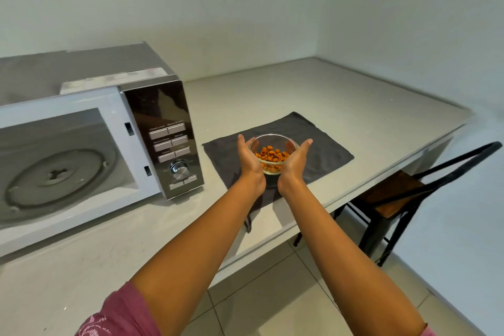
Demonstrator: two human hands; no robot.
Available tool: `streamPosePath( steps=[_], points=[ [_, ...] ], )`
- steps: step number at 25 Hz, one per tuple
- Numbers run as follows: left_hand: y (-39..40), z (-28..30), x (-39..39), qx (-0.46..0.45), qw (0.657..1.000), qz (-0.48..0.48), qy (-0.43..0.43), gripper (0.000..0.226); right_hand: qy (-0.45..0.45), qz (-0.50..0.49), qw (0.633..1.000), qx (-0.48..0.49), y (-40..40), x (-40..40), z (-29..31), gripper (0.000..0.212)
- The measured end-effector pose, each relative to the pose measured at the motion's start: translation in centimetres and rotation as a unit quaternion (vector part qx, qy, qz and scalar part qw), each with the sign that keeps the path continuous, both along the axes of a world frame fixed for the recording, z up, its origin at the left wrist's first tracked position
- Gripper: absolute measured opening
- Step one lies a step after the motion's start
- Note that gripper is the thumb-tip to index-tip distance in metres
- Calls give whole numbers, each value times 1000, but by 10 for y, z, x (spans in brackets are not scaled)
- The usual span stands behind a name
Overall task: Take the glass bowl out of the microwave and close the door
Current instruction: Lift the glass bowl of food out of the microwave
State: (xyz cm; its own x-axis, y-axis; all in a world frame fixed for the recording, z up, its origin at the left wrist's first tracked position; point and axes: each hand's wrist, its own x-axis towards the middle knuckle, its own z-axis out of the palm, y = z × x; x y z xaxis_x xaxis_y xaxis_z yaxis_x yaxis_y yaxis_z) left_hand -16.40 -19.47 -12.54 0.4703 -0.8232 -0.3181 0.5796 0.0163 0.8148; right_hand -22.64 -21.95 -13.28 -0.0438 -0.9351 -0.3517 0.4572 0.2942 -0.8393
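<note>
A clear glass bowl (273,154) holding orange food pieces is over the dark grey cloth (324,150) on the counter. My left hand (248,159) cups its left side and my right hand (295,162) cups its right side, palms facing in. Whether the bowl rests on the cloth or hangs just above it I cannot tell. To the left stands the silver microwave (163,128), its cavity showing with the glass turntable (57,174) inside. The door itself is out of view.
The pale counter (341,95) runs back to a white corner wall. A black metal chair with a wooden seat (395,194) stands at the counter's right edge, over a tiled floor.
</note>
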Motion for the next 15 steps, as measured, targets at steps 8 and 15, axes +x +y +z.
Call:
streamPosePath(
  steps=[8, 15],
  points=[
    [-65, -9, 6, -5, 999, -34, -6, 64, 28, 10, 997, -69, -64, -4, -14, 76],
    [-93, -21, 12, 3, 1000, -25, -14, 65, 33, 23, 994, -103, -88, -3, -31, 79]
  ],
)
